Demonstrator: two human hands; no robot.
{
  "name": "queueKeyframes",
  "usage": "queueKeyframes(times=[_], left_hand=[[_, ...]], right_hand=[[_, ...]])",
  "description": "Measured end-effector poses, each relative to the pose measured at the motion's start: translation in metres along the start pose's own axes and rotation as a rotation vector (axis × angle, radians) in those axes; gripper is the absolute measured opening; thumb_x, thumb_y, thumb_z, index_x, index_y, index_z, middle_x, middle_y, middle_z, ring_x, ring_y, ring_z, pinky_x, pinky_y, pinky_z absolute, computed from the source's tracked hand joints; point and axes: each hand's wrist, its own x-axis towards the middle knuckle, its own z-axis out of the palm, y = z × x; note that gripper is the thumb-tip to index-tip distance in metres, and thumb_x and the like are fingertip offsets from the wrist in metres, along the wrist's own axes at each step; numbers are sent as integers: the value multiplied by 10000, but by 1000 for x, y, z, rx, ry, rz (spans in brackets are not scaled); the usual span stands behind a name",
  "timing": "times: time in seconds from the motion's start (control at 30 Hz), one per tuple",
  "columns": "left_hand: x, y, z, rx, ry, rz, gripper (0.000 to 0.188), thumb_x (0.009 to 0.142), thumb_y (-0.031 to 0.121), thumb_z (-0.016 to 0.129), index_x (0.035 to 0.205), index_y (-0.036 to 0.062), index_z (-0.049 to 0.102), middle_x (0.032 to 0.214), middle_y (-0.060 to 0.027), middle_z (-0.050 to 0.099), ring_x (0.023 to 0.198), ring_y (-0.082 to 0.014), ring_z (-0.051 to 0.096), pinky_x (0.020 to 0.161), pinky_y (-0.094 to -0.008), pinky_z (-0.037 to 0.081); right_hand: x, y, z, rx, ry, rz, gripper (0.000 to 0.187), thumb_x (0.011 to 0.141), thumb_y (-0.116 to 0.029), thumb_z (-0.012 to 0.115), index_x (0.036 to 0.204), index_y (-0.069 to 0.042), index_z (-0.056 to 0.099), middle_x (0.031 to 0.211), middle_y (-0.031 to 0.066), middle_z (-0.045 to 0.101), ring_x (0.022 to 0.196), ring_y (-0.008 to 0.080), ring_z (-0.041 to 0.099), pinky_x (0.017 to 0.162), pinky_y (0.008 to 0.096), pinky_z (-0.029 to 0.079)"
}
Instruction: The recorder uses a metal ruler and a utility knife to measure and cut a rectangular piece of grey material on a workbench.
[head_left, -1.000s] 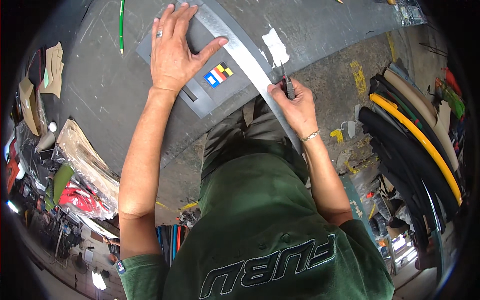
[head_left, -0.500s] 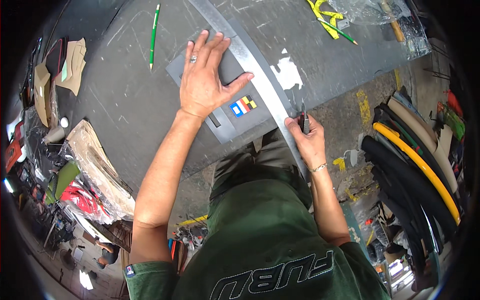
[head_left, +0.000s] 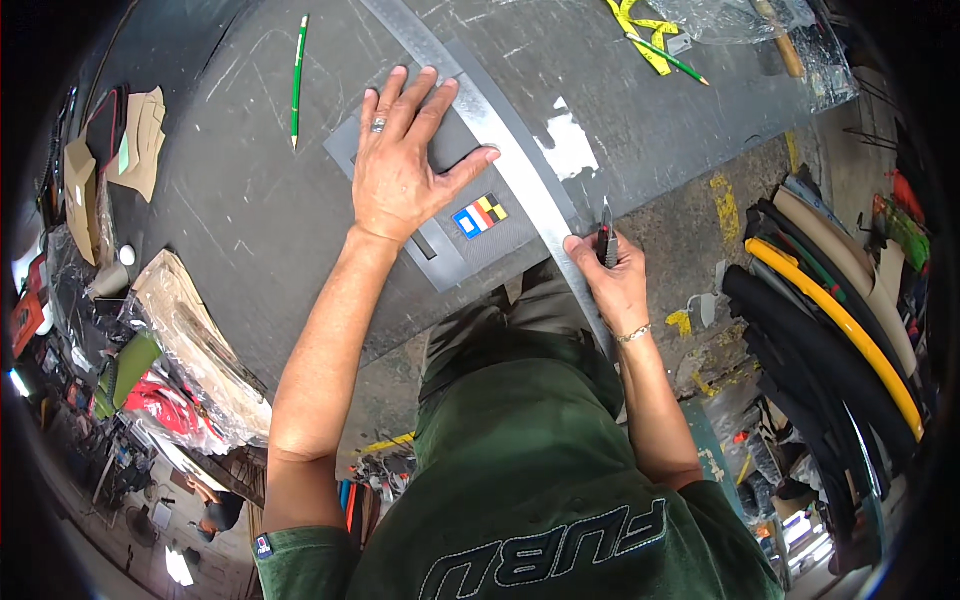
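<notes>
My left hand [head_left: 398,185] lies flat with fingers spread on a dark grey sheet piece [head_left: 455,268]. Its fingertips and thumb touch a long metal straightedge [head_left: 527,195] that runs across the piece and past the table's near edge. A small multicoloured patch [head_left: 481,216] and a dark slot [head_left: 425,247] show on the piece below that hand. At the table's near edge, my right hand [head_left: 618,290] is closed round a cutter knife [head_left: 606,240], blade pointing away from me. The right thumb rests against the straightedge. A strip of the grey sheet shows along the straightedge's right side.
On the dark worktable [head_left: 250,200] lie a green pencil [head_left: 299,85], a second green pencil [head_left: 668,59], a yellow tape measure [head_left: 640,38] and a wooden handle [head_left: 785,45]. Material rolls [head_left: 830,330] stand at right. Paper and plastic-wrapped items [head_left: 190,310] lie at left.
The whole view has shifted slightly to the left. Both hands keep their places on the straightedge and the knife, with no clear movement against the sheet.
</notes>
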Motion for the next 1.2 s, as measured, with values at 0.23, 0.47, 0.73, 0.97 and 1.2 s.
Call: queueKeyframes(times=[0.23,0.47,0.73,0.97,1.2], left_hand=[[3,-3,5,4,3,43,788,755,615,825,1349,126,658,1448,-82,587,1449,-336,437,1217,-575,288],[2,-3,6,28,30,58,892,681,669,854,1341,108,642,1440,-89,591,1454,-329,435,1220,-569,275],[0,0,3,33,3,42,930,691,593,888,1399,80,573,1498,-89,546,1475,-337,406,1230,-555,266],[2,0,3,48,1,40,933,696,605,880,1405,82,575,1502,-95,543,1476,-339,404,1232,-555,259],[3,0,3,45,0,41,931,704,614,871,1409,88,570,1509,-96,535,1476,-345,402,1231,-560,260]], right_hand=[[2,-4,2,-52,38,42,275,895,-251,819,775,-66,655,683,-99,524,646,29,432,590,230,341],[3,0,1,7,-2,61,298,865,-281,814,801,-30,667,679,-62,555,656,48,485,605,246,406],[5,3,0,-20,-17,55,309,880,-295,811,779,-56,643,705,-94,527,673,39,447,608,244,360],[7,5,-1,4,-38,21,317,886,-302,816,790,-51,649,705,-92,534,667,39,446,603,249,358],[10,8,-3,21,-66,-1,317,891,-312,816,809,-41,674,709,-91,538,670,40,453,606,245,363]])
